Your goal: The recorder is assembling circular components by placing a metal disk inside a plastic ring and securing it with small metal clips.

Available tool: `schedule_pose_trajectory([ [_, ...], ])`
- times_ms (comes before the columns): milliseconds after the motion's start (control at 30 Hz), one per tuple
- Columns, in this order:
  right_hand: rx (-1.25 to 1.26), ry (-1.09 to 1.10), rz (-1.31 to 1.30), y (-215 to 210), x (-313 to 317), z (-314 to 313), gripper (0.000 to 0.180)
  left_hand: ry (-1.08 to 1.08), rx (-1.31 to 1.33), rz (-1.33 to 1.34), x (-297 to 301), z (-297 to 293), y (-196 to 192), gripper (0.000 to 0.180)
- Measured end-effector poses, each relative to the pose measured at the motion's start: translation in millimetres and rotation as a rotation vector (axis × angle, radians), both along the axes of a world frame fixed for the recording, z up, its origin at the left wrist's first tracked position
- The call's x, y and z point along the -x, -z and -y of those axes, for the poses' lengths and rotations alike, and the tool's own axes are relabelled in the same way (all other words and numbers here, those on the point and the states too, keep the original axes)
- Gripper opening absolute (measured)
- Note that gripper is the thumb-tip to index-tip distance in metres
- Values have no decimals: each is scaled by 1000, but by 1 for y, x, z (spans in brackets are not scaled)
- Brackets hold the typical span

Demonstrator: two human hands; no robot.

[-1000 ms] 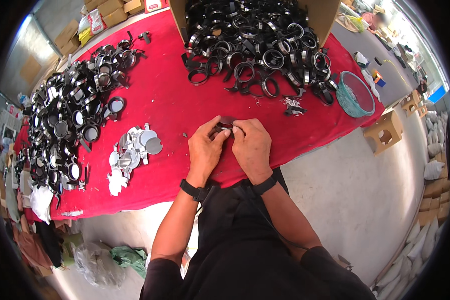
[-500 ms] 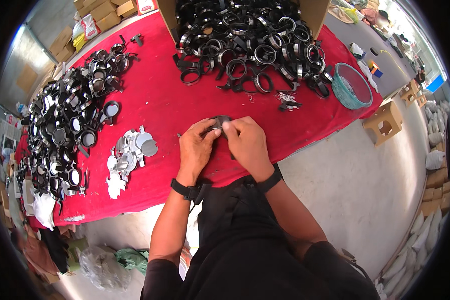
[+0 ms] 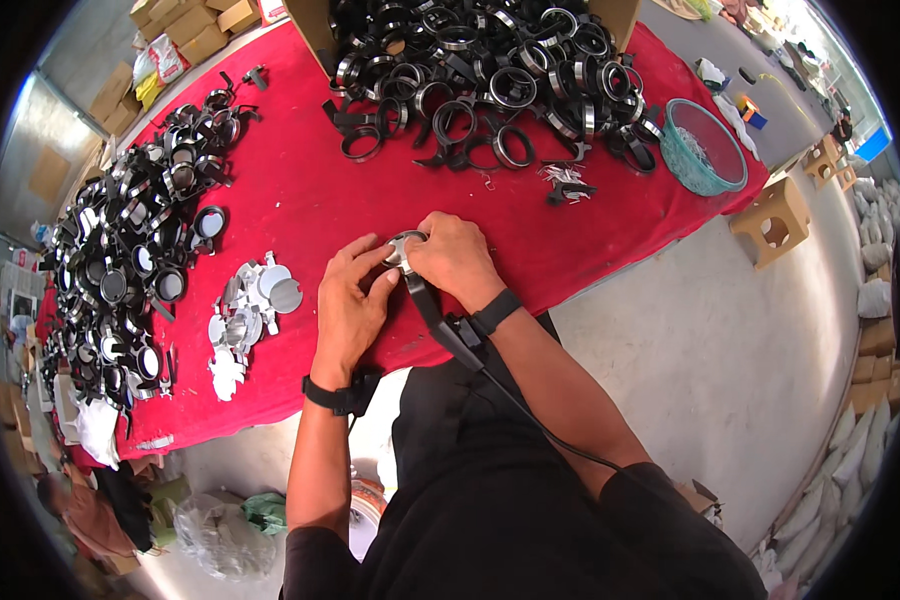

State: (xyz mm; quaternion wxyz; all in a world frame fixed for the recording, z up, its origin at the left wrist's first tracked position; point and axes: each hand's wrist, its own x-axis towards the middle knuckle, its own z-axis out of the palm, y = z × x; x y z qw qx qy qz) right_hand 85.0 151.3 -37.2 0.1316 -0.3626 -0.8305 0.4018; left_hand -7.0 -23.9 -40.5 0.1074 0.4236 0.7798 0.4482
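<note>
Farthest out to the left of the left hand, a long heap of black plastic rings with silver bands [image 3: 113, 283], many of them filled with pale grey discs, spread along the edge of a table covered in bright red cloth [image 3: 305, 190]. Beside that heap's near end, low and to the left of the same hand, hung a crumpled white bag or cloth [image 3: 97, 430]. Nearer, just left of the left hand, lay a loose cluster of flat, silvery tabbed discs [image 3: 286, 295].

The left hand [image 3: 352, 300], with a black strap [image 3: 330, 396] round its wrist, pinched the left side of a round silver-and-black ring piece [image 3: 401, 252] between thumb and fingers. That piece sat between the two hands, its black handle [image 3: 432, 312] slanting back toward the right wrist. The right hand [image 3: 457, 258] gripped the piece's right side, its fingers curled over the rim.

Beyond both hands, a big mound of empty black rings [image 3: 457, 38] spilled from an open cardboard box [image 3: 615, 22]. To the right of the right hand, and farther forward, were a small scatter of white slivers [image 3: 562, 176] and then a round turquoise mesh basket [image 3: 705, 180]. Well right of that hand, off the table, stood a tan stool with a hole in its side [image 3: 792, 222].
</note>
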Motion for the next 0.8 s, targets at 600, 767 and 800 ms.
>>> schedule_pose_trajectory([
  [600, -9, -83, -137, -1, -103, -71, 15, 31, 20, -71, -17, 0, -23, 60],
  [767, -108, -167, -226, 11, -91, -42, 14, 27, 19, -20, -18, -1, -22, 59],
  [800, -107, -170, -227, 13, -89, -39, 14, 29, 14, -23, -17, -1, -22, 59],
])
